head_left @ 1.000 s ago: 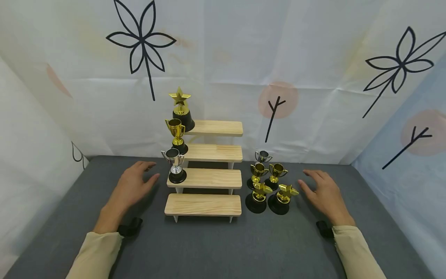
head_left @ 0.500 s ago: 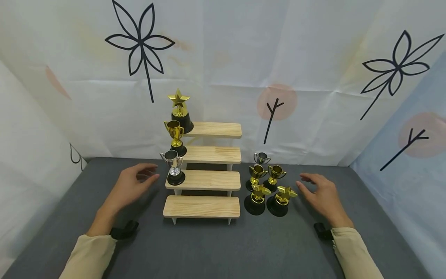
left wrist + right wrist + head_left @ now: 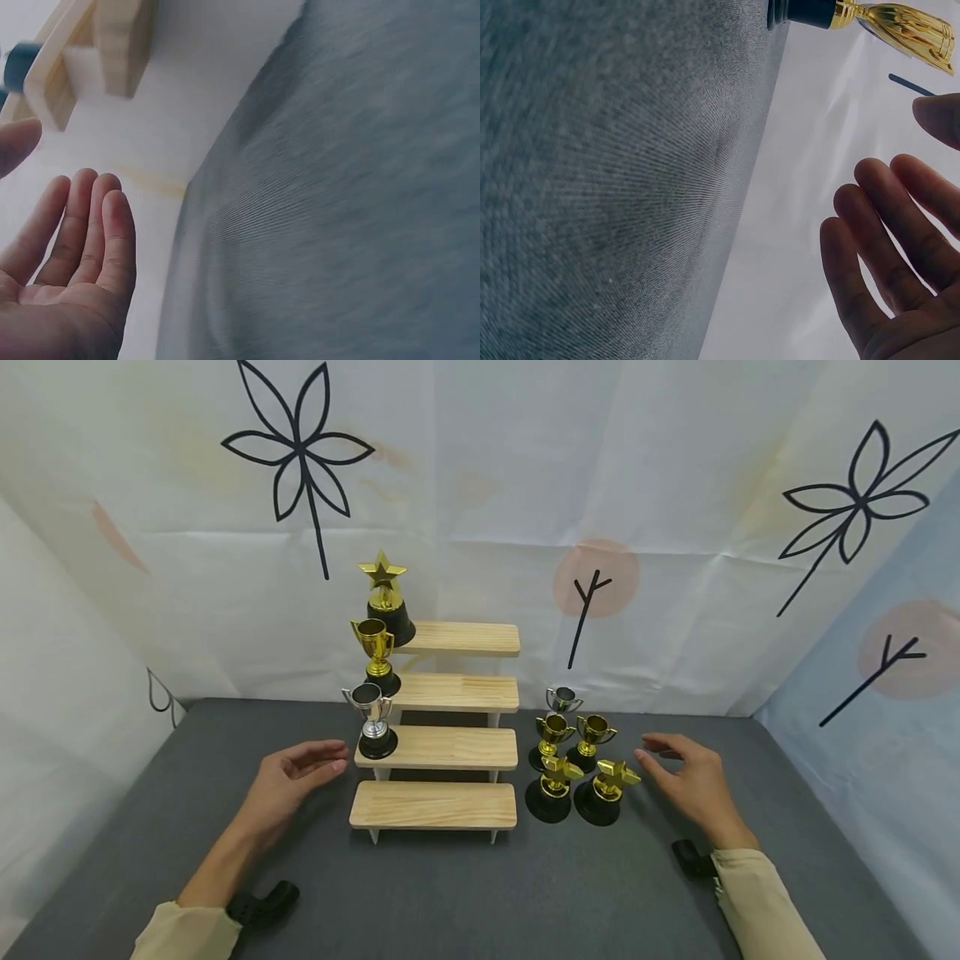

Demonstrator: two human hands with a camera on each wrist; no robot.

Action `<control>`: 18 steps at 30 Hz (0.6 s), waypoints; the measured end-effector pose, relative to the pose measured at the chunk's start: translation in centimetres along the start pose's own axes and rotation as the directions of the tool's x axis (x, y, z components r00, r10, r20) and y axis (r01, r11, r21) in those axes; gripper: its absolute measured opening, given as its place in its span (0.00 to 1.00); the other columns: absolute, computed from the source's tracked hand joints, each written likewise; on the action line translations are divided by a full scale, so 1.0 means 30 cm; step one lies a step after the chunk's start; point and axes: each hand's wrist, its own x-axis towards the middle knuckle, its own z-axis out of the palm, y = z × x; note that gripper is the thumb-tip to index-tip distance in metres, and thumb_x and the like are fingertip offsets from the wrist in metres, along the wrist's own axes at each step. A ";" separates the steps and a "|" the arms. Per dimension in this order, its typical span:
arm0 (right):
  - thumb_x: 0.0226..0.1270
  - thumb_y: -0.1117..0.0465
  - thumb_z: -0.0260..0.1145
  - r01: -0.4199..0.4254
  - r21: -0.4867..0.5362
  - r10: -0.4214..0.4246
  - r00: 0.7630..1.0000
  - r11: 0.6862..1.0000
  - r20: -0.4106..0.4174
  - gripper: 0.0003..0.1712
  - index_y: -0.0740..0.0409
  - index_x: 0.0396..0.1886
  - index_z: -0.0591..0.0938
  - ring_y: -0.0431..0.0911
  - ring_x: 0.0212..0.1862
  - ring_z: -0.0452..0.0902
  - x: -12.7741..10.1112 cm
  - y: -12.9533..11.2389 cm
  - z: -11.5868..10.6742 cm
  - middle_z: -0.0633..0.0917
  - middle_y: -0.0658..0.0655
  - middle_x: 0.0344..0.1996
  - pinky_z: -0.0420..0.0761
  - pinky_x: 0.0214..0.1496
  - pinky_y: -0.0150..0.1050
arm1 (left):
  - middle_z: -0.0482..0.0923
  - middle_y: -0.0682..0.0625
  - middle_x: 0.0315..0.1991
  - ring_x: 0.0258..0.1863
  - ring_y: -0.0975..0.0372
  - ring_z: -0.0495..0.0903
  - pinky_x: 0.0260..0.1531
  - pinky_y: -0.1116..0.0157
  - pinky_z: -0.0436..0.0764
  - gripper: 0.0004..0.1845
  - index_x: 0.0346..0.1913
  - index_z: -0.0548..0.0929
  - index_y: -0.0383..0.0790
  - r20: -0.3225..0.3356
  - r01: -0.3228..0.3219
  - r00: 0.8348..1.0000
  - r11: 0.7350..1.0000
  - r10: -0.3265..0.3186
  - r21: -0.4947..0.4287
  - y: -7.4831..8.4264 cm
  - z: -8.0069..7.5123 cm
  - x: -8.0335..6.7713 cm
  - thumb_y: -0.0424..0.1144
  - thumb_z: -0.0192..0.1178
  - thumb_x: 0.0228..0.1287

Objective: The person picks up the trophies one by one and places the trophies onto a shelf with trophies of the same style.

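A wooden stepped stand (image 3: 450,747) with several tiers sits mid-table. Its left ends carry a gold star trophy (image 3: 386,597) on top, a gold cup (image 3: 377,653) below, and a silver cup (image 3: 371,719) on the third tier. Right of the stand cluster two gold star trophies (image 3: 553,787) (image 3: 604,789), two gold cups (image 3: 553,737) (image 3: 594,737) and a small silver cup (image 3: 563,699). My left hand (image 3: 294,774) hovers empty, palm turned inward, left of the stand. My right hand (image 3: 686,777) hovers empty just right of the cluster. Relaxed fingers (image 3: 86,225) (image 3: 885,247) show in both wrist views.
The grey cloth tabletop (image 3: 465,893) is boxed in by white printed fabric walls (image 3: 480,527) at the back and sides. The stand's lowest tier (image 3: 433,804) bears nothing. A black wrist strap (image 3: 262,902) sits at each cuff.
My left hand has drawn back toward me and turned palm inward. My right hand has lifted slightly and edged closer to the trophy cluster. No trophy has moved.
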 end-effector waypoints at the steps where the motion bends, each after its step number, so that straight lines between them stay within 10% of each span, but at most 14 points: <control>1: 0.65 0.65 0.73 -0.003 0.006 0.003 1.000 1.000 0.001 0.18 0.67 0.53 0.84 0.62 0.44 0.83 0.001 0.000 0.001 0.86 0.66 0.44 0.85 0.43 0.64 | 0.83 0.41 0.55 0.50 0.71 0.82 0.51 0.75 0.83 0.27 0.65 0.74 0.23 0.009 0.004 1.000 1.000 -0.004 -0.015 -0.005 0.004 -0.007 0.37 0.65 0.72; 10: 0.67 0.64 0.73 -0.027 0.022 0.027 1.000 0.999 0.015 0.18 0.66 0.54 0.84 0.61 0.46 0.83 0.002 -0.010 0.003 0.86 0.66 0.46 0.85 0.42 0.64 | 0.77 0.34 0.61 0.56 0.64 0.82 0.54 0.68 0.84 0.28 0.67 0.70 0.20 0.166 0.010 0.986 0.987 0.017 -0.162 -0.062 0.025 -0.046 0.28 0.65 0.69; 18: 0.68 0.62 0.72 -0.054 0.033 0.052 0.998 0.998 0.043 0.18 0.65 0.54 0.84 0.61 0.47 0.83 0.000 -0.018 0.006 0.86 0.66 0.47 0.85 0.43 0.65 | 0.79 0.50 0.62 0.59 0.60 0.81 0.58 0.62 0.83 0.33 0.69 0.64 0.16 0.293 -0.034 0.947 0.947 0.133 -0.318 -0.097 0.015 -0.055 0.19 0.64 0.62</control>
